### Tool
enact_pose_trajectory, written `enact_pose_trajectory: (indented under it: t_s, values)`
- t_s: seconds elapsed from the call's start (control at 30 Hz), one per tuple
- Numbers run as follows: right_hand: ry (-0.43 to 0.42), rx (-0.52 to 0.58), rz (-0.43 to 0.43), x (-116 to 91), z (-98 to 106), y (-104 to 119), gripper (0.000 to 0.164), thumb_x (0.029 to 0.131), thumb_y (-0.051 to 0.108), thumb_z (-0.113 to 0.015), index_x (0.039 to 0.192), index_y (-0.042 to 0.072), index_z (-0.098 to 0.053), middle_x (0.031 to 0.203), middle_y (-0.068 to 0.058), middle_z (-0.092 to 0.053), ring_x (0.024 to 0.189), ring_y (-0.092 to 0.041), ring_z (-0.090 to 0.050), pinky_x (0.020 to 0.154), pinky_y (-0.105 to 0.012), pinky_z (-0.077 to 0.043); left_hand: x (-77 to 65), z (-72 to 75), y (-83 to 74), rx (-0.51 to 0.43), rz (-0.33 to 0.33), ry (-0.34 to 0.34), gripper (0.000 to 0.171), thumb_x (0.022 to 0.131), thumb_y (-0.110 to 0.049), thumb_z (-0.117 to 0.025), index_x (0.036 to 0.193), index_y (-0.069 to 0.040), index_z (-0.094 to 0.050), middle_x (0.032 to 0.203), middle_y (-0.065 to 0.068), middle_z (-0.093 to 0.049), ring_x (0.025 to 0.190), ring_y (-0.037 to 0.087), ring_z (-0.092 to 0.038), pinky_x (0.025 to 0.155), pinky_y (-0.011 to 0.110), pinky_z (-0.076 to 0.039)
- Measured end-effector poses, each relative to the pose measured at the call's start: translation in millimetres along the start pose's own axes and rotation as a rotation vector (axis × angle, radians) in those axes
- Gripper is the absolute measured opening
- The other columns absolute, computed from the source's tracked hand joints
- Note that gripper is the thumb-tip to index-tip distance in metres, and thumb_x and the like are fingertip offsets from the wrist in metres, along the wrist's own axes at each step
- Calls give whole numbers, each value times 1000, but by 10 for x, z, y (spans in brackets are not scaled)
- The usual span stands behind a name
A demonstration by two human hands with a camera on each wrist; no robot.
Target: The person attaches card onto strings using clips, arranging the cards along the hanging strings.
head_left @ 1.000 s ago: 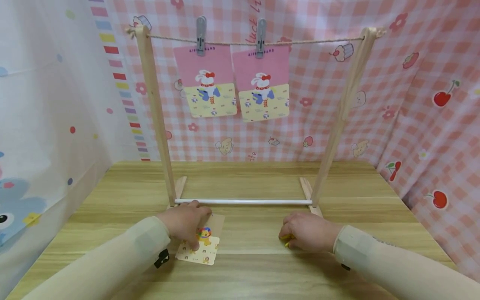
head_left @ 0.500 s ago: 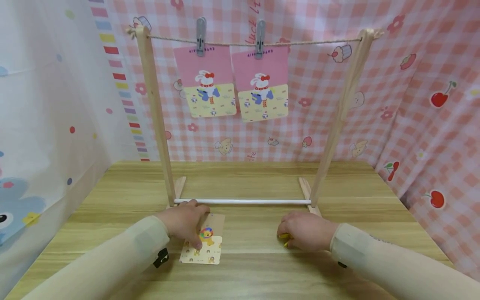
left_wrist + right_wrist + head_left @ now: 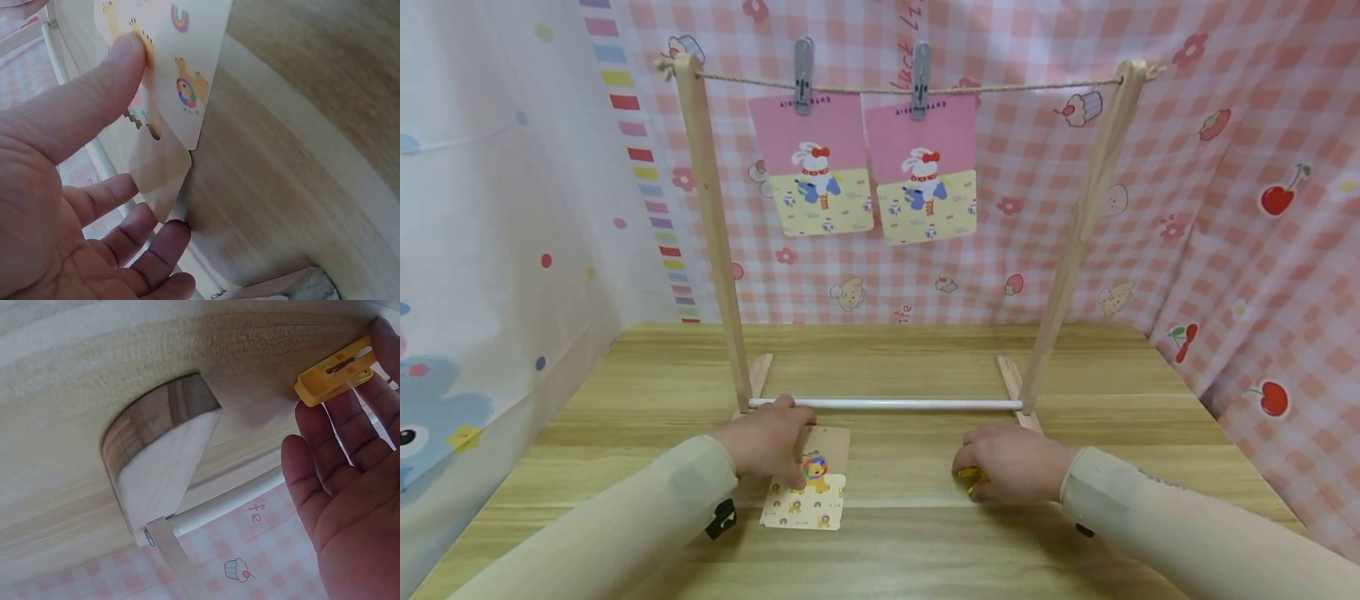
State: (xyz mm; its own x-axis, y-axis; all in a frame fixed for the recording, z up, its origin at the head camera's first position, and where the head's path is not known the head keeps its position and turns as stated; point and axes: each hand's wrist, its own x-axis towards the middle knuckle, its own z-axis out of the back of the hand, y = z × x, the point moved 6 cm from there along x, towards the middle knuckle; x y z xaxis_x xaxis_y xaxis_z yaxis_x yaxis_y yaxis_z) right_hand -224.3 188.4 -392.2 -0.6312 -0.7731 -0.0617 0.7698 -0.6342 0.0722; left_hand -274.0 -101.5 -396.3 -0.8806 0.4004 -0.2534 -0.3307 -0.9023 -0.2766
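Observation:
A card (image 3: pixel 811 500) with a lion print lies on the table under my left hand (image 3: pixel 771 442). In the left wrist view the thumb (image 3: pixel 128 53) touches the card's printed face, while the other fingers lie loosely bent around its far edge. My right hand (image 3: pixel 1015 462) rests low over the table to the right, pinching a yellow clothespin (image 3: pixel 334 372) between thumb and fingers; the head view shows only a bit of the clip. Two pink-and-yellow cards, a left one (image 3: pixel 820 200) and a right one (image 3: pixel 928 208), hang from a string (image 3: pixel 1015 87) by grey clothespins.
A wooden frame with a left post (image 3: pixel 711 200), a right post (image 3: pixel 1086 200) and a white crossbar (image 3: pixel 887 404) stands just beyond both hands. Its right foot (image 3: pixel 162 425) is close to the right hand. Checked cloth (image 3: pixel 1037 167) hangs behind the wooden table (image 3: pixel 910 550).
The lion card has slid slightly right and straightened under the left hand, and the thumb has shifted up along it. The right hand has barely moved, still holding the yellow clothespin.

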Motion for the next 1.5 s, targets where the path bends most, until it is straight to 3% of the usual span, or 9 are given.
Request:
enact_pose_trajectory:
  t_s: [0.47,0.67,1.0,1.3,1.5]
  values:
    - [-26,43,-71,5,22,-56,19,88,25,-82,102,18,-70,96,8,-68,87,-4,-58,79,-32,-55,42,21,-6,-69,-20,-45,72,74,-21,-97,137,-6,-64,126,15,-55,90,21,-61,83,42,-59]
    - [-47,60,-97,-2,39,-73,19,89,27,-80,100,18,-67,89,11,-58,80,-3,-51,71,-29,-50,63,54,3,-85,-53,-93,62,78,-22,-94,132,-8,-66,123,13,-61,94,21,-62,93,45,-59]
    - [-118,40,-94,-23,68,-98,24,95,26,-75,113,12,-70,104,4,-69,93,-8,-62,86,-36,-58,117,94,5,-220,-66,-109,55,83,-19,-90,132,-12,-66,124,8,-70,107,22,-65,104,50,-54]
    - [-151,31,-127,-27,134,-105,26,96,23,-74,118,9,-70,110,-1,-72,102,-15,-68,94,-41,-59,108,160,-48,-322,-50,-119,45,94,-20,-81,135,-17,-64,101,-1,-69,86,17,-60,81,37,-54]
    - [-171,60,-137,-25,163,-122,27,96,19,-75,120,8,-68,108,-2,-72,99,-15,-68,90,-42,-60,107,195,-82,-345,-65,-143,36,100,-21,-73,135,-19,-64,101,0,-70,85,16,-61,74,32,-53]
